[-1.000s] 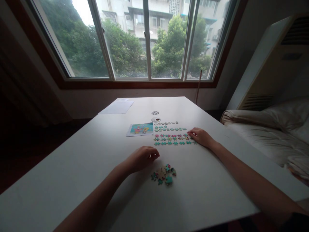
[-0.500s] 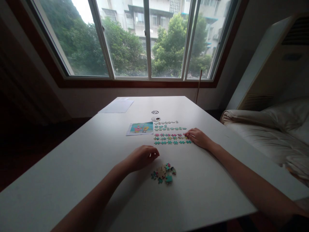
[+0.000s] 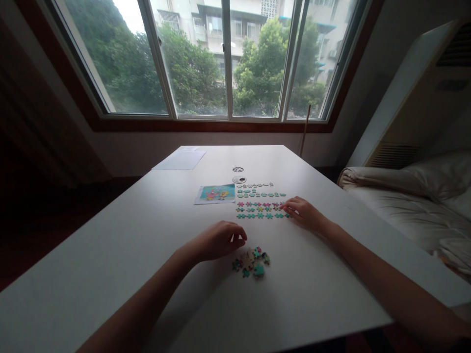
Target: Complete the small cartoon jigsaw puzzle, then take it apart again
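Observation:
My left hand (image 3: 220,240) rests on the white table (image 3: 147,235) with its fingers curled loosely under, just left of a small heap of puzzle pieces (image 3: 251,262); nothing shows in it. My right hand (image 3: 302,212) lies at the right end of several rows of laid-out puzzle pieces (image 3: 259,204), fingertips pressed together on the pieces there. Those rows are teal, pink and pale. A small colourful reference picture (image 3: 216,193) lies flat to the left of the rows.
A sheet of white paper (image 3: 180,159) lies at the table's far left. Two small round objects (image 3: 238,175) sit beyond the rows. A bed with pale bedding (image 3: 415,196) stands to the right, a wide window (image 3: 228,59) behind.
My right hand has slid a little left and nearer along the end of the rows. My left hand has barely shifted, its fingers curling slightly more.

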`<state>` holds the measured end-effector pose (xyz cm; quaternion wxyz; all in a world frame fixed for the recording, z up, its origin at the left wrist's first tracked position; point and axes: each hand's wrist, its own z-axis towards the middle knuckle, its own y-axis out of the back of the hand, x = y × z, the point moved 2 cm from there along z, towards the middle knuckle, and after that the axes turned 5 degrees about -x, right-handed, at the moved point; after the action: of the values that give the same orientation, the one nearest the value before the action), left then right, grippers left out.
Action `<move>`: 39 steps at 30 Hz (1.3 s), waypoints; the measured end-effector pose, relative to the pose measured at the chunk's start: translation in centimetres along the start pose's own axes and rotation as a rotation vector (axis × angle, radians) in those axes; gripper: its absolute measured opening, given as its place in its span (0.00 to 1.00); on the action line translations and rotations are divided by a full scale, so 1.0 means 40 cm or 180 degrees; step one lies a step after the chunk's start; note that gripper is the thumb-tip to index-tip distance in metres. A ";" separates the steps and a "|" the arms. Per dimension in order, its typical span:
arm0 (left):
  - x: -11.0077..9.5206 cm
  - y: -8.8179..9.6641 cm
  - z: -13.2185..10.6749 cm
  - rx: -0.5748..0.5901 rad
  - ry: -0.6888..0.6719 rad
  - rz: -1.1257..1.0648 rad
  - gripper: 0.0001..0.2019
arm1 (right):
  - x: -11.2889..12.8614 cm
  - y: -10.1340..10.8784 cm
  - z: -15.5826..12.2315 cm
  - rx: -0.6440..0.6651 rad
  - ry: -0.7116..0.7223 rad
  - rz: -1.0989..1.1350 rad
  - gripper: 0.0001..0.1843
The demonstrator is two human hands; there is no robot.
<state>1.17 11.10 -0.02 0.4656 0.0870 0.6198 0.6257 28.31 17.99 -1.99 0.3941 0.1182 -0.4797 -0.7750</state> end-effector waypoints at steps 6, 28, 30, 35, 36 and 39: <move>-0.028 -0.021 0.001 0.0126 0.0041 -0.0119 0.09 | 0.120 0.002 0.006 0.0291 0.0396 0.0208 0.14; -0.002 -0.044 0.032 -0.0928 0.0560 -0.1173 0.08 | 0.229 -0.010 0.007 0.0286 0.0586 0.0630 0.11; -0.001 -0.046 0.034 -0.1040 0.0562 -0.1134 0.08 | 0.231 -0.012 0.006 0.0228 0.0522 0.0690 0.12; -0.001 -0.041 0.033 -0.1279 0.0515 -0.1002 0.07 | 0.228 -0.015 0.006 0.0165 0.0293 0.0887 0.12; -0.001 -0.040 0.033 -0.1295 0.0497 -0.1000 0.07 | 0.227 -0.015 0.006 0.0150 0.0252 0.0928 0.12; -0.001 -0.041 0.032 -0.1308 0.0415 -0.1034 0.07 | 0.226 -0.016 0.007 0.0110 0.0154 0.1017 0.12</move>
<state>2.87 11.63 -1.13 0.5269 -0.1505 0.5143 0.6597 21.86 11.76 -0.62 0.5217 0.0657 -0.4960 -0.6910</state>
